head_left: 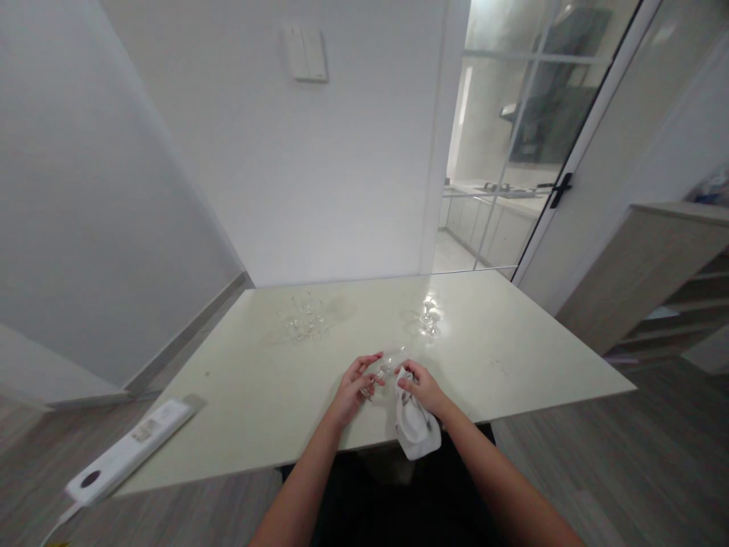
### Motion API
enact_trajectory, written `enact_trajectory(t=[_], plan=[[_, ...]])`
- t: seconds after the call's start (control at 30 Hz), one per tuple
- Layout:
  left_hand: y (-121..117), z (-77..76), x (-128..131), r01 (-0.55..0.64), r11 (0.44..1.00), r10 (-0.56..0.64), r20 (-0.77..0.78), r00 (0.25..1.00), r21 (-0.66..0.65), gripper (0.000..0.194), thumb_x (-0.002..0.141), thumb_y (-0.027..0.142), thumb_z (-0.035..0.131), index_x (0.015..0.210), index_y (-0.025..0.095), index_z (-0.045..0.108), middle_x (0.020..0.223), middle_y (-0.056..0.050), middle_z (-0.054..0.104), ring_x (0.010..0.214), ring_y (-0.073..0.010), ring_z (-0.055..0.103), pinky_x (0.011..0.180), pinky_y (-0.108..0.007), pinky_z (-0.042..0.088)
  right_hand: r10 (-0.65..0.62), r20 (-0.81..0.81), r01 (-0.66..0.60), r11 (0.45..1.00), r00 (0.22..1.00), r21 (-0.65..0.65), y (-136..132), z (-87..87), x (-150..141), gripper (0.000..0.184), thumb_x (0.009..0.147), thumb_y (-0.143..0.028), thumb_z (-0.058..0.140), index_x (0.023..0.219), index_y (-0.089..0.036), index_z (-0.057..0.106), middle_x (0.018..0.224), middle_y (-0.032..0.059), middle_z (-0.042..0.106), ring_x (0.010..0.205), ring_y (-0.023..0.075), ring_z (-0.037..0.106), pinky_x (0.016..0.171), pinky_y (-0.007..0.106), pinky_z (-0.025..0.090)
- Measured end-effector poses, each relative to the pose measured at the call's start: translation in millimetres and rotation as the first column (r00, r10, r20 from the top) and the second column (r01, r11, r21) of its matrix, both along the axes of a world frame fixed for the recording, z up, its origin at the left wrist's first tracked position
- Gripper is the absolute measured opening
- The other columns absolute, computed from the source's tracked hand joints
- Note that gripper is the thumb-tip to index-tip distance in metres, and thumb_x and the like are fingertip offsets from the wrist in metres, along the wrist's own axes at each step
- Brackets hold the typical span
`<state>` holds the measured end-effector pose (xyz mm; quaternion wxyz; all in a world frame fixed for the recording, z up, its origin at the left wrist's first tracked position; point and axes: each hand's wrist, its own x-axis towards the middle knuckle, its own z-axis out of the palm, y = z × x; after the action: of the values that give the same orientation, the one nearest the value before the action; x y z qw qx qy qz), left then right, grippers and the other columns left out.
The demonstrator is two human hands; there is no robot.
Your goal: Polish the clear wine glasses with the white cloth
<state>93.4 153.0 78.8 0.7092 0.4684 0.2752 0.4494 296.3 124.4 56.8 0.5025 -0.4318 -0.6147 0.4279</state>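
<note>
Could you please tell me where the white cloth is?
In the head view, the white cloth is in the right hand, right of centre, at the near edge of the table.

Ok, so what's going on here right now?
A person's left hand holds a clear glass above the near part of a pale table, while the right hand grips a white cloth close beside it. More clear glassware stands farther back, in a left group and a right group. A white power strip lies at the table's left edge.
</note>
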Motion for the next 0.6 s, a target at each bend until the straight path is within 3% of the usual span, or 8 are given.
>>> enact_trajectory(t=[0.1,0.23,0.43,0.5,0.6], plan=[[-1.3,1.4,0.1,0.02,1.0,-0.02,-0.006,1.0,0.001,0.035,0.068,0.019,0.071,0.102,0.019,0.062,0.139,-0.013,0.048,0.071,-0.0118,0.064,0.05,-0.018,0.041,-0.025,-0.019,0.025,0.999,1.0,-0.023,-1.0,-0.7,-0.9,0.038,0.073,-0.045,0.069,0.099,-0.02,0.059,0.088,0.001,0.062,0.084,0.019,0.058,0.08,0.031,0.043],[-4.3,1.5,0.6,0.075,0.997,-0.076,-0.041,0.996,-0.012,0.03,0.072,0.022,0.069,0.1,0.018,0.064,0.131,-0.013,0.056,0.067,-0.0113,0.063,0.049,-0.018,0.04,-0.02,-0.098,0.011,0.996,0.995,-0.087,-4.0,2.0,-0.8,0.05,0.075,-0.041,0.068,0.117,-0.021,0.049,0.084,-0.0002,0.062,0.079,0.0172,0.059,0.073,0.029,0.044],[-4.5,1.5,3.0,0.054,0.998,-0.055,-0.07,0.996,-0.01,0.033,0.076,0.032,0.068,0.105,0.018,0.063,0.125,-0.013,0.06,0.077,-0.0155,0.064,0.055,-0.022,0.045,-0.048,-0.219,0.017,0.99,0.974,-0.141,-4.1,6.3,3.2,0.044,0.069,-0.039,0.072,0.105,-0.023,0.052,0.08,-0.0017,0.062,0.072,0.0162,0.058,0.067,0.027,0.044],[-3.5,0.2,3.8,-0.001,1.0,0.001,-0.034,0.999,-0.015,0.036,0.077,0.036,0.067,0.109,0.019,0.061,0.13,-0.012,0.056,0.085,-0.017,0.064,0.063,-0.024,0.048,-0.12,-0.292,0.082,0.986,0.949,-0.142,-3.9,8.8,8.8,0.042,0.069,-0.04,0.071,0.104,-0.025,0.051,0.079,-0.0027,0.061,0.068,0.0153,0.058,0.065,0.027,0.044],[-1.6,-4.0,4.6,-0.031,0.999,0.031,-0.003,1.0,-0.018,0.038,0.079,0.039,0.065,0.11,0.019,0.059,0.134,-0.013,0.052,0.092,-0.0187,0.063,0.068,-0.026,0.048,-0.331,-0.313,0.312,0.944,0.89,-0.11,-4.6,17.3,25.5,0.041,0.07,-0.041,0.07,0.102,-0.025,0.05,0.077,-0.0032,0.059,0.067,0.0148,0.056,0.063,0.026,0.043]])
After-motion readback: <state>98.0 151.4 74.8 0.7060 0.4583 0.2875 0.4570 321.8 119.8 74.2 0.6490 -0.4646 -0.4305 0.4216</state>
